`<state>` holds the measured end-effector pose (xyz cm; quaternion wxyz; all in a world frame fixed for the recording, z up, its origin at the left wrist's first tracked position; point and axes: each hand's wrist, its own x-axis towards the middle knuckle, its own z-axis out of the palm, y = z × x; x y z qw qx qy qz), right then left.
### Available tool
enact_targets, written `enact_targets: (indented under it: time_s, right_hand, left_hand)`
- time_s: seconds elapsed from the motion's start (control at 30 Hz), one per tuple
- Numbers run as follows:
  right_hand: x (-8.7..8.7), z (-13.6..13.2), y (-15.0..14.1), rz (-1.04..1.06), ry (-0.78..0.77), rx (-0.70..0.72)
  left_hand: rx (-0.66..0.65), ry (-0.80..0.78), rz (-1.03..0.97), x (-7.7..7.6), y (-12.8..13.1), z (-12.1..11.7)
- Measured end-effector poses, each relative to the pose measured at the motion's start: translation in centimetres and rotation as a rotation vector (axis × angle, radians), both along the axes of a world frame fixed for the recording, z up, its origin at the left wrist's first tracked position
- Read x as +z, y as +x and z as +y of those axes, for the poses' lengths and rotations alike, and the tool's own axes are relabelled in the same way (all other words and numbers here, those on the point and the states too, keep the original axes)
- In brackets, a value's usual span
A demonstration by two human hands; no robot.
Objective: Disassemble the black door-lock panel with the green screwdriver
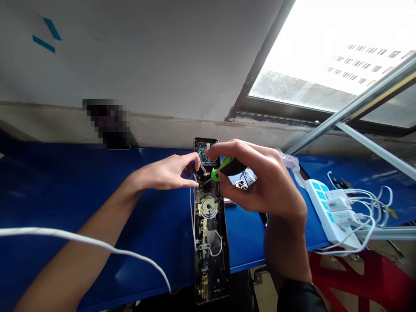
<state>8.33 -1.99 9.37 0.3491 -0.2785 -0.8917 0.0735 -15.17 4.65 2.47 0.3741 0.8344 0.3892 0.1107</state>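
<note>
A long black door lock panel [209, 260] lies with its inside facing up, showing a blue circuit board [208, 151], a round metal plate [208, 207] and a brass cylinder [204, 284]. My left hand [169, 171] grips the panel's left edge, thumb and forefinger tips apart on it; the other fingers are mostly hidden. In my right hand [256, 177] is a green and black screwdriver [224, 168], closed in the fingers. Its shaft slants down to the left, toward the panel between the board and the round plate. Whether the tip sits in a screw I cannot tell.
A blue cover [146, 242] lies over the table. To the right stands a white power strip [328, 212] with chargers and tangled white cables. Metal parts [248, 177] show behind my right hand. A white cable [81, 240] crosses over my left forearm. A red stool [367, 277] is below right.
</note>
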Motion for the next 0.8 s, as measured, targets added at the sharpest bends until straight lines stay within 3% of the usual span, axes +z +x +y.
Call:
enact_targets:
  time_s: [0.17,0.37,0.6,0.8]
  right_hand:
    - [-0.27,0.45,0.22,-0.010,0.158,-0.143]
    - [-0.13,0.16,0.10,0.009,0.022,-0.038]
    - [-0.16,0.38,0.28,-0.016,0.162,-0.105]
    - [0.06,0.12,0.52,-0.009,0.070,-0.036]
  left_hand:
    - [-0.030,-0.033,0.002,0.01,-0.28,0.14]
    - [-0.044,-0.033,-0.009,0.00,-0.31,0.08]
    - [-0.041,-0.015,0.040,0.59,-0.08,-0.21]
    - [-0.040,-0.014,0.041,0.42,-0.35,-0.21]
